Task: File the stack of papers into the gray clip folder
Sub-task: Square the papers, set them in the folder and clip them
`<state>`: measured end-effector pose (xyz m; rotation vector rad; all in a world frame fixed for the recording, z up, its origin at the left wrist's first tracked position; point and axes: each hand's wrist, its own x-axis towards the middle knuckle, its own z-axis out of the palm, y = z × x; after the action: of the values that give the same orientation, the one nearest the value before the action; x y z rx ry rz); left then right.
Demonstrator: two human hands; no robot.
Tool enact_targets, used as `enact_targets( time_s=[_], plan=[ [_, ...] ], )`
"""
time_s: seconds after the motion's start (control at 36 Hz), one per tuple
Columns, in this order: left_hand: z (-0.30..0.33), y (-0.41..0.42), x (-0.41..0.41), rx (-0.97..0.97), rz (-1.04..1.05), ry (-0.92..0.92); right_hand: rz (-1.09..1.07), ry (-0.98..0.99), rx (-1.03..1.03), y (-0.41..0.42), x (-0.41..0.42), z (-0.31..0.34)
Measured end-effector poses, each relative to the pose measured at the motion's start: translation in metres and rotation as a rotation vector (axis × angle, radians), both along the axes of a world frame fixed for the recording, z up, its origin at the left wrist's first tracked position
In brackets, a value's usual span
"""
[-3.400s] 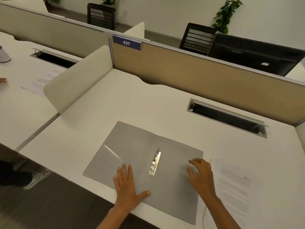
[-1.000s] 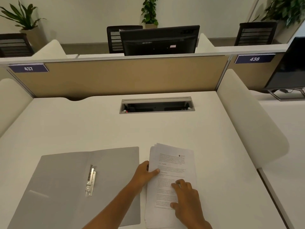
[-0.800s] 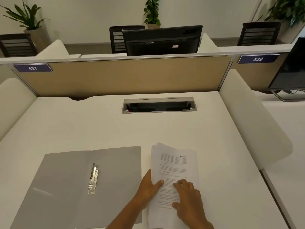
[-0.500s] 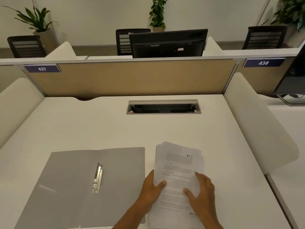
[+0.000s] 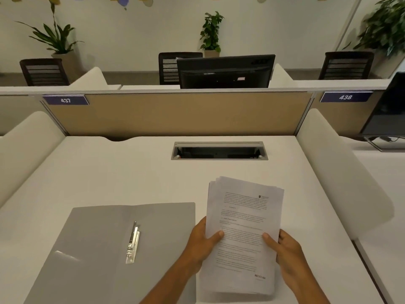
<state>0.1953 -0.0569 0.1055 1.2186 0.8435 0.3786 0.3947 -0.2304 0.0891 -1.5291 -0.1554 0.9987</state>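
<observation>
Stack of papers [image 5: 243,233]: printed sheets, edges slightly fanned at the far end, held between both hands at 5 o'clock in the view. Left hand [image 5: 202,243] grasps the left edge, thumb on the top sheet, fingers hidden beneath. Right hand [image 5: 287,253] grasps the right edge likewise, thumb on top. Whether the near end is touching the desk cannot be told.

Gray clip folder [image 5: 114,249]: lies open and flat at 9 o'clock of the papers, just beside them. Metal clip [image 5: 133,243] along its centre fold, uncovered. The left forearm crosses the folder's near right corner.

Desk [image 5: 131,172]: white top. Cable slot [image 5: 219,150] at 12 o'clock of the papers, well apart.

Surroundings: tan partition [image 5: 175,113] behind the desk with number plates 437 [image 5: 65,100] and 438 [image 5: 345,97]; dark monitor [image 5: 225,71] beyond it; chairs and potted plants along the far wall.
</observation>
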Motion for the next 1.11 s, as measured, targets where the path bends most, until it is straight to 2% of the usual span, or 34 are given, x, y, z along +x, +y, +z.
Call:
enact_targets(
  time_s=[0.31, 0.47, 0.83, 1.11],
  plan=[
    [0.005, 0.016, -0.033, -0.123, 0.003, -0.006, 0.176, 0.211, 0.049, 0.012, -0.019, 0.008],
    [-0.002, 0.026, -0.062, -0.214, 0.09, 0.034, 0.21, 0.176, 0.036, 0.034, -0.053, 0.003],
    [-0.009, 0.053, -0.135, -0.275, 0.11, 0.088, 0.367, 0.049, -0.003, 0.082, -0.115, -0.003],
    [-0.024, 0.061, -0.182, -0.321, 0.244, 0.103, 0.315, 0.021, -0.005, 0.106, -0.154, -0.021]
  ],
)
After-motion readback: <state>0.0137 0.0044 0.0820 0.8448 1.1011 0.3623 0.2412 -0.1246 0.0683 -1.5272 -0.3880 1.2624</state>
